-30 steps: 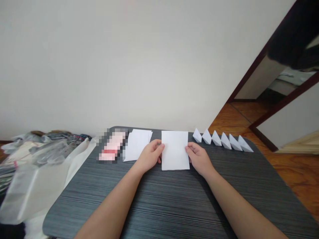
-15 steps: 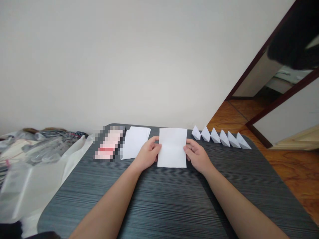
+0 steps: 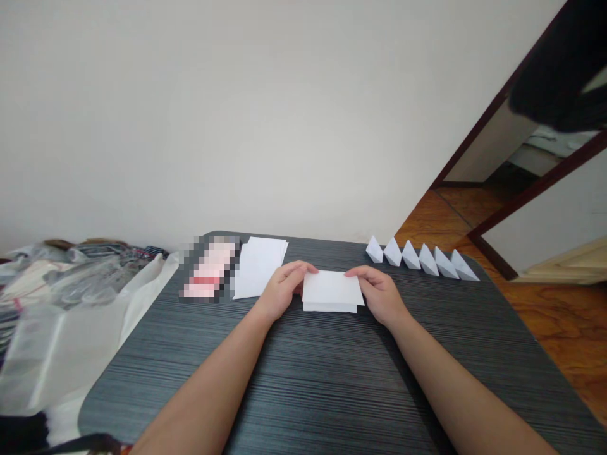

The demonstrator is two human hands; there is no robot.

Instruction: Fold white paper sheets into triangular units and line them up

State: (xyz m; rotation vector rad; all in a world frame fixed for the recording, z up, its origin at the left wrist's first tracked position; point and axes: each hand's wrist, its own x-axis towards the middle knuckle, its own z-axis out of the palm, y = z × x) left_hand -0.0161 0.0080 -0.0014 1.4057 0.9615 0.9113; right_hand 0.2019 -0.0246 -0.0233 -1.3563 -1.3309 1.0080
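- Left hand (image 3: pixel 281 292): fingers pinching the upper left corner of a white sheet (image 3: pixel 332 288); the index finger lies along its top edge.
- Right hand (image 3: pixel 383 294): fingers gripping the upper right corner of the same sheet; the thumb is mostly hidden.
- The sheet is between the 2 hands, doubled over with its fold at the far side; 2 layers show, the upper stopping short of the lower at the near edge and jutting past it on the right; whether it touches the table cannot be told.
- Just left of the left hand: a loose stack of white paper (image 3: pixel 258 268); beside it, a pink and dark item (image 3: pixel 208 268), too pixelated to make out.
- Beyond the right hand: 6 pointed folded paper shapes (image 3: pixel 410 256) in a row.
- Under all of these: a dark, streaked table (image 3: pixel 332 392); left of it, clear plastic and fabric (image 3: pixel 90 328) in a heap; behind, a pale wall (image 3: pixel 284 126); at right, wooden floor (image 3: pixel 427 221).
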